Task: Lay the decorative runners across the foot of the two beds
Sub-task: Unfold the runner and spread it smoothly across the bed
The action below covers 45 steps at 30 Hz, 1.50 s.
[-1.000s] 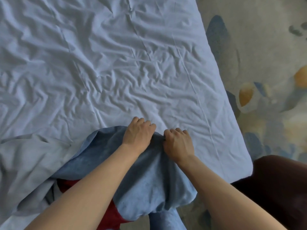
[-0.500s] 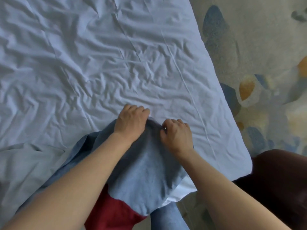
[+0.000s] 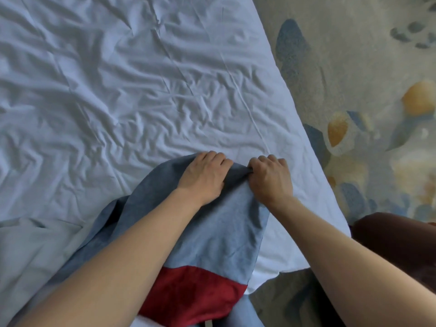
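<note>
Head view: a person is leaning over the foot of a bed (image 3: 122, 90), both hands bunching the leading edge of a blue-and-red runner (image 3: 219, 234) on the wrinkled white sheet. The left hand (image 3: 204, 177) is lying knuckles-up on the blue cloth, its fingers (image 3: 212, 156) curling over the front edge and clenching the fabric beneath them. The right hand (image 3: 271, 179) is just beside it, pinching a gathered fold of the same edge at the thumb side, fingers closed around it.

The runner is trailing back from the 2 hands toward the person, its blue panel draping under the forearms and its red panel (image 3: 188, 293) hanging near the bed's lower edge. It is sitting toward the bed's right corner, with patterned carpet (image 3: 354, 67) beyond.

The cloth is looking soft, limp and light; it is folding and creasing wherever it is gripped, so it will likely sag rather than hold a line. Taking it at the 2 corners of the short edge, hands well apart, would probably spread it flat; the present close-together grip is keeping it bunched. The sheet beneath may ruck if dragged.
</note>
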Motion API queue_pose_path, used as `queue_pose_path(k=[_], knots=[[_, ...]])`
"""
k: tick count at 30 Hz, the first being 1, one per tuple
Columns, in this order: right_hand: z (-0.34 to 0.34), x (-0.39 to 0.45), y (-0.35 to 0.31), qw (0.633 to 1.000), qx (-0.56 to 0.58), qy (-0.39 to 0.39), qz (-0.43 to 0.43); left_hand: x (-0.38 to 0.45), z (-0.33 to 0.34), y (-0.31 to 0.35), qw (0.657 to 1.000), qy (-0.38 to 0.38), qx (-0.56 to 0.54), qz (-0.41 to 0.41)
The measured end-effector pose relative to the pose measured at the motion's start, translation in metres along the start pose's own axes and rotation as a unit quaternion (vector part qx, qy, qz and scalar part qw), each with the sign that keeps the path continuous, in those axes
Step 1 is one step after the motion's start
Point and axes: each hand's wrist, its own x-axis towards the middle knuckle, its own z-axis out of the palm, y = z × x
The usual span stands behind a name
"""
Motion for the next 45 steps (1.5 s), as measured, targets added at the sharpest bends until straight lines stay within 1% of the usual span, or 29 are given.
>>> queue_pose_path(k=[4, 9, 14, 16, 18, 22, 25, 31, 35, 40, 43, 45], knots=[[0.01, -0.016, -0.001, 1.0, -0.015, 0.013, 0.02, 0.004, 0.009, 0.001, 1.0, 0.025, 0.008, -0.008], [0.023, -0.038, 0.011, 0.995, -0.035, 0.004, 0.09, 0.017, 0.022, 0.009, 1.0, 0.028, 0.005, 0.012], [0.026, -0.022, 0.038, 0.995, -0.048, 0.02, 0.091, 0.049, 0.029, 0.026, 0.999, 0.015, 0.039, 0.029], [0.028, -0.009, 0.049, 0.996, -0.035, 0.012, 0.08, 0.061, 0.034, 0.038, 0.999, -0.001, 0.047, 0.027], [0.028, 0.001, 0.059, 0.998, -0.023, 0.012, 0.05, 0.073, 0.037, 0.048, 0.999, -0.003, 0.046, 0.012], [0.014, 0.031, 0.09, 0.998, -0.008, 0.056, 0.024, 0.105, 0.031, 0.063, 0.998, 0.043, 0.013, -0.05], [-0.004, 0.062, 0.119, 0.995, 0.009, 0.099, 0.031, 0.141, 0.022, 0.078, 0.994, 0.072, 0.024, -0.078], [-0.018, 0.094, 0.148, 0.993, 0.041, 0.112, -0.005, 0.191, 0.012, 0.094, 0.99, 0.081, 0.048, -0.103], [-0.01, 0.088, 0.157, 0.993, 0.065, 0.087, 0.035, 0.2, 0.003, 0.08, 0.982, 0.096, 0.041, -0.155], [0.008, 0.065, 0.159, 0.992, 0.098, 0.026, 0.07, 0.2, 0.011, 0.094, 0.991, 0.04, 0.019, -0.128], [0.015, 0.058, 0.151, 0.992, 0.097, -0.002, 0.08, 0.205, 0.012, 0.094, 0.987, 0.06, 0.041, -0.141], [0.015, 0.062, 0.151, 0.993, 0.098, 0.002, 0.059, 0.206, 0.006, 0.087, 0.984, 0.078, 0.055, -0.151]])
